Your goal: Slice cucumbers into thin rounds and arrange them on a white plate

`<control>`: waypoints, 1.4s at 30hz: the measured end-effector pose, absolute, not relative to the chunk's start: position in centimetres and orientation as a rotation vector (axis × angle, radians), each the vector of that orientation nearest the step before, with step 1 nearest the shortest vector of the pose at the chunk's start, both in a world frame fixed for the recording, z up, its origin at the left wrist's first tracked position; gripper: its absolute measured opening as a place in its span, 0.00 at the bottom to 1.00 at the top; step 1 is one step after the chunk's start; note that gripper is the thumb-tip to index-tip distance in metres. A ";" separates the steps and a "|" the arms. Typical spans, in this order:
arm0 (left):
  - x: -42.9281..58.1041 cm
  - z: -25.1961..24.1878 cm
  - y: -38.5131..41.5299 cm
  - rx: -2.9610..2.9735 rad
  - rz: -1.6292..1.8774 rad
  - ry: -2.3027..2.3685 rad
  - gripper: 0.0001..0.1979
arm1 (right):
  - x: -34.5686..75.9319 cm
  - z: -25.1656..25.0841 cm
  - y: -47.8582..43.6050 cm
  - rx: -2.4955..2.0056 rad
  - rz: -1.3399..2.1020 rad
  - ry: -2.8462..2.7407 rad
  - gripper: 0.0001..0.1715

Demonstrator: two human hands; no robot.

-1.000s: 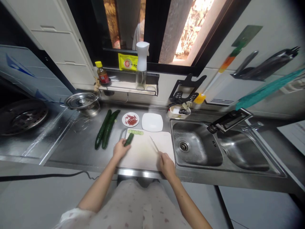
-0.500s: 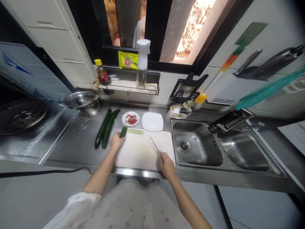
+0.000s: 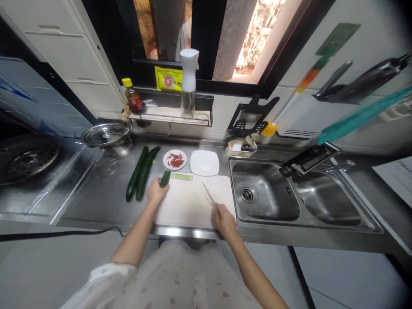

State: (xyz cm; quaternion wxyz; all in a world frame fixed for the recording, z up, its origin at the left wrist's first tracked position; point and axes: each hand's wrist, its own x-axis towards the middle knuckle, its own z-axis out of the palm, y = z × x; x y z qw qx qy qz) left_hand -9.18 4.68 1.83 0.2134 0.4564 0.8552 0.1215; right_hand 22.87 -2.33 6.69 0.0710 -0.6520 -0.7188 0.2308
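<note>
My left hand (image 3: pixel 156 191) is closed around a short piece of cucumber (image 3: pixel 165 178) at the upper left corner of the white cutting board (image 3: pixel 189 210). Just right of that piece, a row of thin cucumber slices (image 3: pixel 182 177) lies along the board's far edge. In my right hand (image 3: pixel 225 219) is a knife (image 3: pixel 208 192), its blade pointing forward and left over the right part of the board. Two whole cucumbers (image 3: pixel 140 174) rest on the steel counter to the left of my left hand.
Behind the board stand a plate of chopped red bits (image 3: pixel 166 162) and a white square plate (image 3: pixel 204 163). A double sink (image 3: pixel 267 201) borders the board on the right. A lidded steel pot (image 3: pixel 109 137) sits at the back left, below a rack with a spray bottle (image 3: pixel 188 81).
The whole view has shifted slightly as my head moved. Both hands keep their hold on the cucumber piece and the knife, in nearly the same places over the board.
</note>
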 end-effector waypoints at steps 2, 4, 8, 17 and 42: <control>-9.2 1.7 4.5 1.271 0.355 2.366 0.28 | 22.9 6.6 -2.3 -1.956 0.687 -2.165 0.22; -9.2 1.7 4.4 1.278 0.382 2.355 0.29 | 22.9 6.6 -2.3 -1.944 0.681 -2.173 0.22; -9.0 2.0 4.0 1.304 0.447 2.382 0.30 | 22.9 6.6 -2.2 -1.918 0.695 -2.183 0.22; -5.1 1.9 4.9 1.779 0.670 2.096 0.16 | 22.9 6.2 -2.0 -1.947 0.698 -2.152 0.22; 0.7 2.8 10.0 1.999 0.222 2.005 0.14 | 23.9 6.6 -3.1 -1.997 0.732 -2.086 0.21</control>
